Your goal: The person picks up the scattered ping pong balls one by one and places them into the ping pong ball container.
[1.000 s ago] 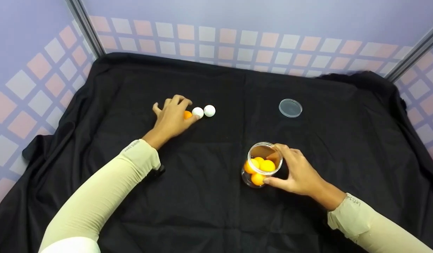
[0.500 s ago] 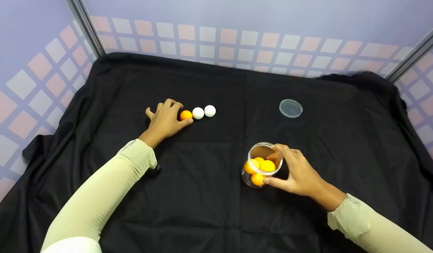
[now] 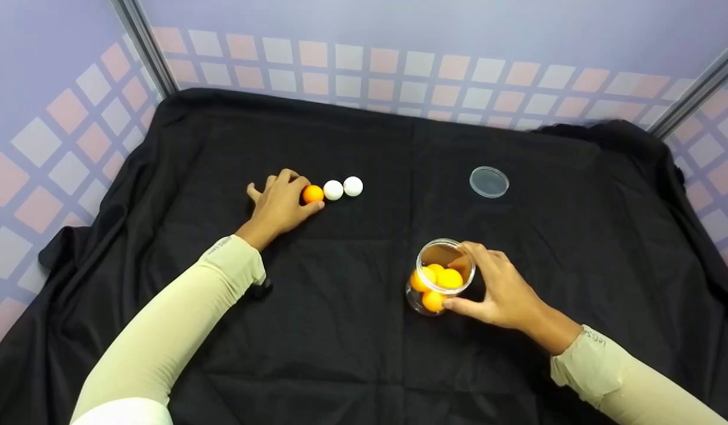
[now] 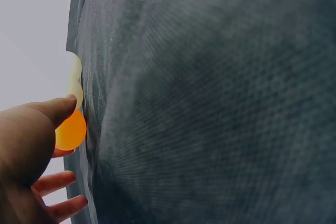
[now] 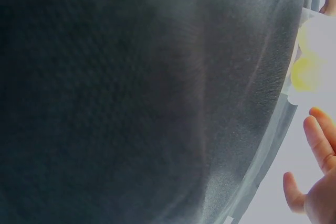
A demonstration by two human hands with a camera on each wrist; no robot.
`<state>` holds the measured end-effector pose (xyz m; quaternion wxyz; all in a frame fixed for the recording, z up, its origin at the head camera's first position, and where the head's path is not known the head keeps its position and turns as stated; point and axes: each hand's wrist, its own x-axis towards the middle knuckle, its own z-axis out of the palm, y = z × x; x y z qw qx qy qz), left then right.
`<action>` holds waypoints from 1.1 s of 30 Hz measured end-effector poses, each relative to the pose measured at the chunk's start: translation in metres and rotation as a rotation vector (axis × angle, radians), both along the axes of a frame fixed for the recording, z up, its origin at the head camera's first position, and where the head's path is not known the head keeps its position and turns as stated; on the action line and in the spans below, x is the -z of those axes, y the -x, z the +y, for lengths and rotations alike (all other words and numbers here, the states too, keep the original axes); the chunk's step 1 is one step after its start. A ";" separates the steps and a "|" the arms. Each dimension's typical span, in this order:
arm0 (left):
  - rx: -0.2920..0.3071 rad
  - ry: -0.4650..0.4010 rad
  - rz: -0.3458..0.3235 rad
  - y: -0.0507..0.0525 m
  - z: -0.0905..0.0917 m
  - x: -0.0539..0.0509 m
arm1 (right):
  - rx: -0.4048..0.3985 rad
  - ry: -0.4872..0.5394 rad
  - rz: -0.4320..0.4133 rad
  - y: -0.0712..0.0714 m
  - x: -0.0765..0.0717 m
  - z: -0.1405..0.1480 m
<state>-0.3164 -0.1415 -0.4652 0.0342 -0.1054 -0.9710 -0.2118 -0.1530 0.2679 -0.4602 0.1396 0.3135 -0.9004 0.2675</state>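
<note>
My left hand [image 3: 279, 203] has its thumb and forefinger on either side of an orange ping-pong ball [image 3: 313, 194], pinching it on the black cloth. In the left wrist view the thumb [image 4: 55, 109] overlaps the upper side of the ball [image 4: 71, 130]; the other fingers are spread. Two white ping-pong balls, one [image 3: 333, 190] beside the orange ball and another [image 3: 353, 186] farther right, lie in line with it. With thumb and fingers around its side, my right hand [image 3: 500, 290] holds a clear, lidless jar [image 3: 420, 304]. Several orange balls [image 3: 450, 278] are inside.
A clear round lid [image 3: 489, 182] lies flat on the black cloth [image 3: 316, 330] behind the jar. Tiled-pattern panels [image 3: 393, 71] rise along the back and sides. The cloth hangs in folds at the left and right edges.
My left hand has drawn back left from the nearer white ball, then settled around the orange ball, which has shifted slightly left. The right hand and jar have stayed put.
</note>
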 end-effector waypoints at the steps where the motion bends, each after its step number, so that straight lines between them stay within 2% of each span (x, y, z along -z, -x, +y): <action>1: 0.000 0.000 0.001 0.000 0.000 0.000 | 0.000 0.001 -0.002 0.000 0.000 0.000; 21: 0.004 0.010 0.038 -0.004 0.004 -0.012 | 0.011 -0.014 -0.030 -0.001 -0.002 0.000; 26: 0.010 0.004 0.052 -0.007 0.009 -0.019 | 0.005 -0.010 -0.005 0.000 0.000 0.001; 33: 0.050 0.002 0.082 -0.014 0.024 -0.030 | 0.000 -0.007 0.007 0.000 0.000 0.000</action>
